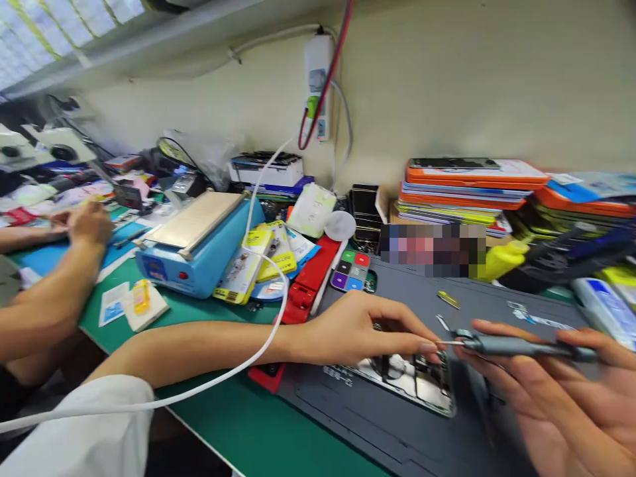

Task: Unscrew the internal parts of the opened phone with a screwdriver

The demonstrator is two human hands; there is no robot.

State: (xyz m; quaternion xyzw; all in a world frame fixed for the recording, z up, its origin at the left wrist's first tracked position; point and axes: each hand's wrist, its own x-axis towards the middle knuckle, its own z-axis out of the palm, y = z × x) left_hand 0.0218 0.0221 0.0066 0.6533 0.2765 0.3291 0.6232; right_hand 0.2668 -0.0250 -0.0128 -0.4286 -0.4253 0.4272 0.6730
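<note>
My left hand (362, 329) reaches in from the left over an opened phone (412, 381) lying on a dark grey work mat (397, 430). Its thumb and forefinger are pinched at the metal tip of a grey screwdriver (517, 346); what they pinch is too small to make out. My right hand (561, 391) holds the screwdriver's handle level, the tip pointing left above the phone's upper edge. A white cable (278, 318) drapes across my left forearm.
A blue heating plate machine (196, 245) stands at the left on the green table mat (238, 411). Packaged parts, a red tool holder (313, 278) and stacked orange phone boxes (472, 185) crowd the back. Another person's hands (84, 222) work at the far left.
</note>
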